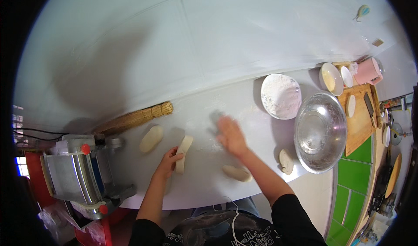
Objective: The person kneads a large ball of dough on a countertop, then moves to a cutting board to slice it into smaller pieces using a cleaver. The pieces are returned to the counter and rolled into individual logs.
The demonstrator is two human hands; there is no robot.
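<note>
My left hand (170,162) grips a flat strip of pale dough (184,149) near its middle, holding it on edge over the white tabletop (202,180). My right hand (232,136), blurred, is held flat with nothing seen in it, over the table to the right of the strip. An oval dough piece (152,139) lies left of my left hand. Another dough piece (236,173) lies by my right forearm, and a third (286,161) is beside the large steel bowl (338,135). Some white flour dusts the tabletop.
At left stands a steel dough roller machine (75,177) with red knobs; a straw brush (140,117) lies along the wall. To the right are a bowl of flour (281,96), a bowl of yellow meal (330,79), a pink kettle (368,71), and a wooden board (357,131) with a cleaver (369,105).
</note>
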